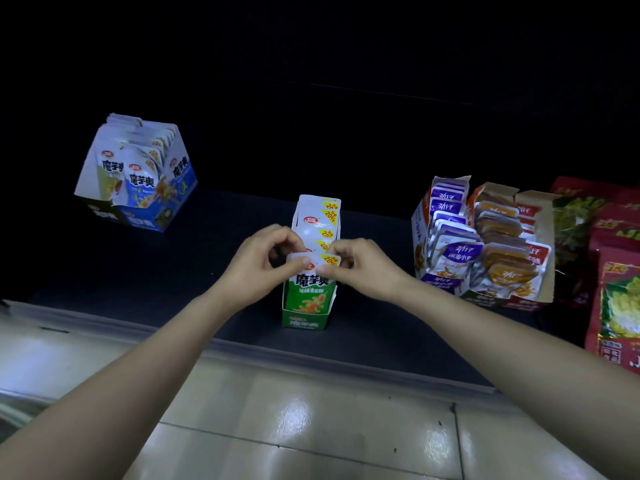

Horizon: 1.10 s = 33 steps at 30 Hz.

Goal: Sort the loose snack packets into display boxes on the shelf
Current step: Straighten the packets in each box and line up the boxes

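Observation:
A narrow green display box (304,320) stands at the front middle of the dark shelf (145,268), filled with a row of upright white-and-green snack packets (317,223). The frontmost green packet (311,289) stands at the box's front. My left hand (261,263) pinches its top left corner, and my right hand (356,268) pinches its top right corner. Both sets of fingers are curled over the packet's top edge.
A blue display box (138,216) of white-and-blue packets stands at the back left. At the right stand a purple-packet box (440,237) and an orange-packet box (512,258), with red bags (613,296) beyond. Tiled floor (294,410) lies below the shelf edge.

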Tool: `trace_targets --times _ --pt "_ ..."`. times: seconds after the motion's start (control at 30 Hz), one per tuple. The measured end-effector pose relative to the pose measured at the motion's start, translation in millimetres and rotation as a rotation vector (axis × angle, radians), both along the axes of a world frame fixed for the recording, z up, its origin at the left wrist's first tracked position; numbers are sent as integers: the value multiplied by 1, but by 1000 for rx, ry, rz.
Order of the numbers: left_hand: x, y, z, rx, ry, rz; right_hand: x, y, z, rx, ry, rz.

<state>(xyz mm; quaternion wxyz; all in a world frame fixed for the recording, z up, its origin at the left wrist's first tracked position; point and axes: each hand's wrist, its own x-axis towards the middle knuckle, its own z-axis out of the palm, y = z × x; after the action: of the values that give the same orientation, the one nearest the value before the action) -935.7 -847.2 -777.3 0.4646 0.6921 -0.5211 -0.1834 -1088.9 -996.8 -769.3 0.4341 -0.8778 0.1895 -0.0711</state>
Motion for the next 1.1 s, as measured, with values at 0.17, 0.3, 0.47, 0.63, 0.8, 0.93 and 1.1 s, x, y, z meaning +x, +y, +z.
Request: trace_targets --times 0.17,0.3,0.47,0.63,0.8,0.93,1.1 --pt "9 5 -7 55 -195 164 -2 -13 -5 -364 -29 66" --pt "7 2 -12 168 -348 139 1 -14 -4 -501 -54 -59" --pt "3 -6 -22 275 -542 144 10 -2 -9 -677 146 -17" --pt "7 -2 -16 152 -496 145 16 -5 -8 -498 -7 -77" --pt "10 6 -13 -34 -383 76 -4 -9 -18 -456 -222 2" --pt "10 7 -17 -96 -379 27 -2 -20 -9 -433 -198 -40" --pt "13 6 -18 -61 -404 19 8 -14 -9 -583 46 19"
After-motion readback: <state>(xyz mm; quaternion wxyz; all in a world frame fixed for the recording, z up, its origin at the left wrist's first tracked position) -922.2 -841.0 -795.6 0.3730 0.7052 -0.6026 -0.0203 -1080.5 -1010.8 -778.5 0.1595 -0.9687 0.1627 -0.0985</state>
